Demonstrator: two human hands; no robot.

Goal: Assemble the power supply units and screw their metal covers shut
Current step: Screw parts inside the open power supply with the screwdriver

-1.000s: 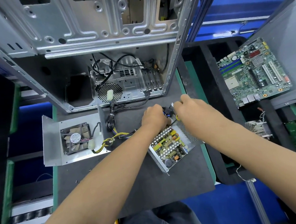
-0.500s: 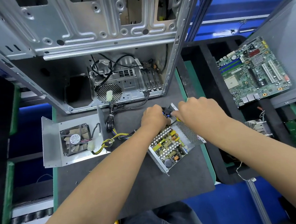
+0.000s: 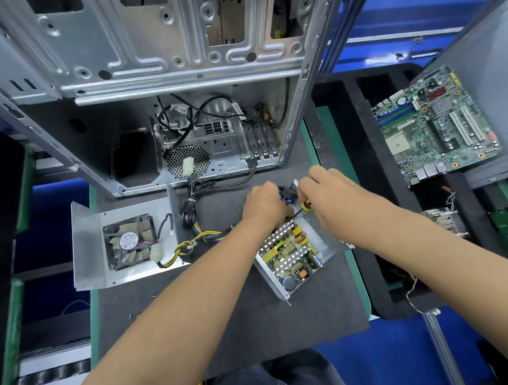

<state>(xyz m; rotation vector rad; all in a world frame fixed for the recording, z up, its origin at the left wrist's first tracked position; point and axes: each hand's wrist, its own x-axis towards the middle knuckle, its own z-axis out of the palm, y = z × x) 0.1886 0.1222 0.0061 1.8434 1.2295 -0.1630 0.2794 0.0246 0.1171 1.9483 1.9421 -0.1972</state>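
Hands meet over the open power supply: left grip clamped on a black connector, right grip on a screwdriver.

my left hand and right hand cover the power supply's far end; the screwdriver tip is hidden, my fingertips too.

One head-worn camera looks steeply down, close over the workbench.
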